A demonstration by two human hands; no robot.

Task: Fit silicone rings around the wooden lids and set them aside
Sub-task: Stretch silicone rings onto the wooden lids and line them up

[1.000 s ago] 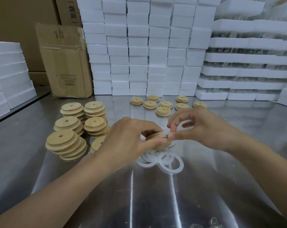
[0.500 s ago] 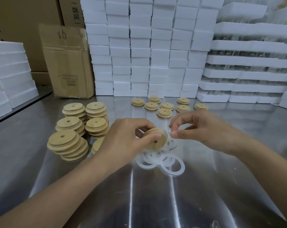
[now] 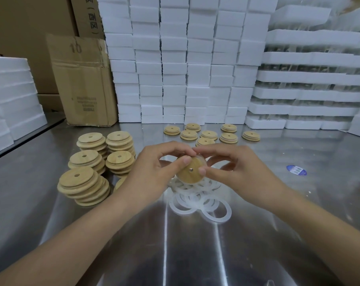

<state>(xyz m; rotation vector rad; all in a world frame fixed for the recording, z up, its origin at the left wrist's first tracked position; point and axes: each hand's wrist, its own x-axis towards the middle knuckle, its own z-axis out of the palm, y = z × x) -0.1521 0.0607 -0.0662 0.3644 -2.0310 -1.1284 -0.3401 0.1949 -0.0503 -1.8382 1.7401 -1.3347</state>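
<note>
Toward the left edge of your shiny steel table [image 3: 195, 254], short stacks of round pale wooden lids with centre holes [image 3: 86, 182] stand close together, with a worn brown cardboard box [image 3: 86, 83] behind them at the far edge. Just right of the stacks, your left hand [image 3: 154, 174] curls round a single round wooden lid [image 3: 190, 172], thumb pressed on its face and fingers hooked over the top rim. You hold it tilted above the table's middle, directly over a loose heap of translucent white silicone rings [image 3: 199, 201]. A pale ring edge shows along its upper right rim; whether it is fully seated cannot be told. Your right hand [image 3: 237, 172] pinches that same rim from the other side. Beyond your hands, near the far edge, single lids [image 3: 209, 134] lie spread out. Toward the right edge sits a small blue oval sticker [image 3: 296, 170].
</note>
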